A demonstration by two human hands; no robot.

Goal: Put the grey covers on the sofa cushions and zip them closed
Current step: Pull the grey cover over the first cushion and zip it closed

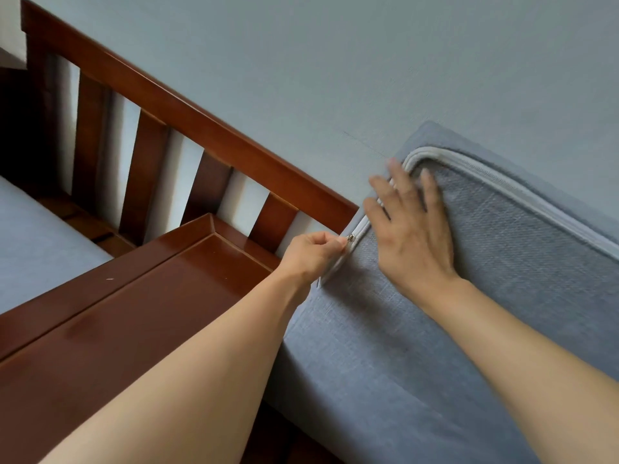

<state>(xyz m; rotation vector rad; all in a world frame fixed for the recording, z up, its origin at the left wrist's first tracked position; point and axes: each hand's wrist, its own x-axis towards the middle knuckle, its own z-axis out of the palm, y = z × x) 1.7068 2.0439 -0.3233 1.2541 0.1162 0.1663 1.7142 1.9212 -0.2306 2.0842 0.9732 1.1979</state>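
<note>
Left hand [315, 254] pinches the metal zip pull [350, 238] on the cushion's left edge, fingers curled tight round it. Right hand [410, 229] lies flat on the grey cover [502, 262], fingers spread and straight, fingertips reaching the rounded top-left corner and overlapping the zipper tape [502, 182]. Hands sit near each other, not touching. Pale zipper tape runs from the pull up round the corner and along the top edge toward the right; looks closed there. Below the pull a short pale strip continues; can't tell if joined. Cushion [385, 380] leans against the blue-grey wall [335, 61], its left edge just beside the wooden sofa armrest [150, 296]. Slatted wooden backrest [167, 128] runs up left. Another grey cushion [33, 246] sits at far left, well apart.
</note>
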